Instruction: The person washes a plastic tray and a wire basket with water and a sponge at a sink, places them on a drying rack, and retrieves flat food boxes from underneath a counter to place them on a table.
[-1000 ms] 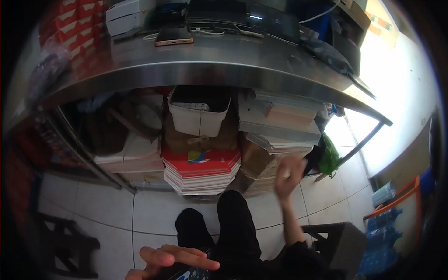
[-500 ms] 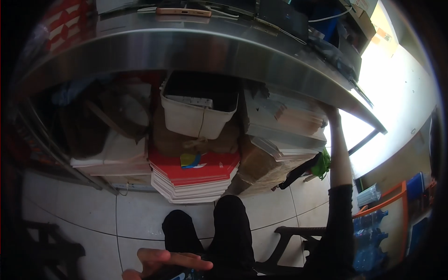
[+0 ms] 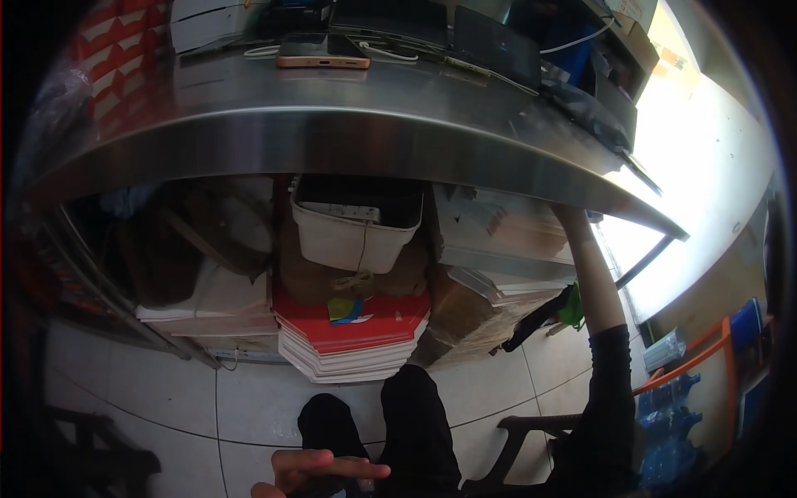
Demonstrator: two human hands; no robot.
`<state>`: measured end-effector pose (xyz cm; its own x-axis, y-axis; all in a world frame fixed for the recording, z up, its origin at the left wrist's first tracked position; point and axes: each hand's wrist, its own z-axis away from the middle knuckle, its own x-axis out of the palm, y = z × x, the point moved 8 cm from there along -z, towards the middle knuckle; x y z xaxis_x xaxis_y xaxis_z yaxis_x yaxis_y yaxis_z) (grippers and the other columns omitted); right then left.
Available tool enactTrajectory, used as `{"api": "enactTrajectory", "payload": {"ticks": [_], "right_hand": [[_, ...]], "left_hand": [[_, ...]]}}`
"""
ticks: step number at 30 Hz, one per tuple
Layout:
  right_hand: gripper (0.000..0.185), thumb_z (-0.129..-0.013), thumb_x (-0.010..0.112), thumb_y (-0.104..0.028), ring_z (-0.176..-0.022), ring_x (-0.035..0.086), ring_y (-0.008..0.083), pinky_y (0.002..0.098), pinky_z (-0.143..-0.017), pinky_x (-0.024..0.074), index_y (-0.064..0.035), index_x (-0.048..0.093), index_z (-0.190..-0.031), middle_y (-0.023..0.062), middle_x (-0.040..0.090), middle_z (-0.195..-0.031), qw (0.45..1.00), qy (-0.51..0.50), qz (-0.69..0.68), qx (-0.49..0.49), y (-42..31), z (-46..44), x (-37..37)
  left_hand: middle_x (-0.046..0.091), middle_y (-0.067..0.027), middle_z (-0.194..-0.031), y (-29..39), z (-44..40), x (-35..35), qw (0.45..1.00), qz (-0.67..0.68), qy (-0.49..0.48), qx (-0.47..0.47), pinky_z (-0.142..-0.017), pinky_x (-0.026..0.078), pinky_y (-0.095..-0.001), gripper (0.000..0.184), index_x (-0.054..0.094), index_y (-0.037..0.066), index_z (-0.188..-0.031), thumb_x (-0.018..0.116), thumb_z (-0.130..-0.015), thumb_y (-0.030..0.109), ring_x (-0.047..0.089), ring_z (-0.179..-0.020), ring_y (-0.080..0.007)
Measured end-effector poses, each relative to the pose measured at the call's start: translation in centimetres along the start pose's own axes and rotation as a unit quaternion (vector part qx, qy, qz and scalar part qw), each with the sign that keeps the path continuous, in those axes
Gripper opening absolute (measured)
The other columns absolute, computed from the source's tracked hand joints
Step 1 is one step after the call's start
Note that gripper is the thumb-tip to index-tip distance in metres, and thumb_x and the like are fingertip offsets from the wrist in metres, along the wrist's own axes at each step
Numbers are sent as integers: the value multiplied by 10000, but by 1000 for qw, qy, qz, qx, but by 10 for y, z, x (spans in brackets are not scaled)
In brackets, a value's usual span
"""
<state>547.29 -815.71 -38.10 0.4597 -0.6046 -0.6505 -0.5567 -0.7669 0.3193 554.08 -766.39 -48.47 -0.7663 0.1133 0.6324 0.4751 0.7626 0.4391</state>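
My left hand [image 3: 320, 466] is low in front of my lap, its fingers stretched out to the right and nothing visible in them. My right arm reaches up to the table's right side, and my right hand [image 3: 569, 214] is partly under the table edge. Its fingers are hidden. Beside it lies a stack of pale flat sheets or boxes [image 3: 506, 236] on a shelf under the table; whether the hand touches it, I cannot tell. Left of that stand a white bin [image 3: 353, 245] and a stack of flat red-topped cardboard pieces [image 3: 357, 332].
On the steel table [image 3: 332, 137] lie a phone [image 3: 322, 51], cables and dark flat screens [image 3: 496, 48]. A taped cardboard box [image 3: 461, 319] stands below. Dark stools [image 3: 523, 440] flank my legs. Large blue water bottles [image 3: 668, 427] stand in a rack at right.
The view has tilted up, so more of the tabletop shows and the table appears lower. My right hand sits slightly further left and under the edge. My left hand keeps its pose.
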Motion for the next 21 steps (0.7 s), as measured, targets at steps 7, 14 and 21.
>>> {"api": "enactTrajectory", "payload": {"ticks": [7, 14, 21], "right_hand": [[346, -779, 609, -285, -866, 573, 231, 327, -769, 449, -30, 563, -1009, 119, 587, -946, 998, -5, -38, -41, -83, -21, -2], [346, -779, 609, -287, -864, 573, 229, 326, -767, 450, -31, 563, -1008, 117, 588, -941, 997, 4, -55, -59, -106, -27, -5], [347, -779, 610, -289, -863, 573, 227, 324, -765, 450, -32, 562, -1007, 114, 588, -936, 999, -13, -9, -31, -29, 6, -9]], "left_hand": [[201, -249, -1333, -11, 4, 8, 999, 21, 6, 37, -930, 366, -504, 409, 331, 233, -1266, 411, -876, 329, 328, -1137, -499], [225, -377, -1262, -24, 40, -28, 977, 103, 98, -162, -978, 300, -484, 523, 258, 153, -1306, 304, -881, 454, 297, -1174, -469], [251, -292, -1280, -2, 13, -4, 1000, -10, 21, -4, -927, 374, -498, 450, 300, 223, -1279, 430, -858, 317, 338, -1140, -476]]}}
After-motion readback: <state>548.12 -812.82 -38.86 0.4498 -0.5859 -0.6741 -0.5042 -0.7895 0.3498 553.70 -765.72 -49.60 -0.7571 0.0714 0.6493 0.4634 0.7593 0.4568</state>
